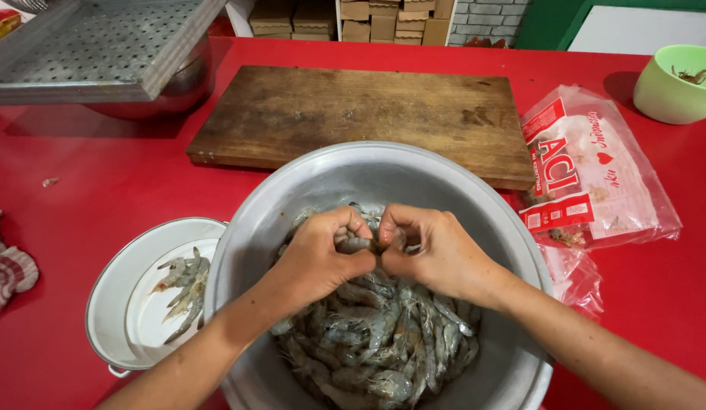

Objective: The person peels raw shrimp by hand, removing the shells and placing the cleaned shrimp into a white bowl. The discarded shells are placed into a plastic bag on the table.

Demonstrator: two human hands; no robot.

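Observation:
A large metal basin [368, 171] on the red table holds a heap of raw grey shrimp [383, 342]. Over the heap, my left hand [322, 254] and my right hand [436, 250] meet, both pinching one shrimp [355, 244] between thumbs and fingers. To the left stands a white enamel bowl [113, 288] with several shrimp [184, 287] lying in it.
A wooden cutting board [353, 114] lies behind the basin. A red-and-clear plastic bag [596, 175] sits to the right, a pale green bowl [672, 87] at far right. A perforated metal tray [102, 45] rests over a pot at back left. A striped cloth [7, 269] lies at left.

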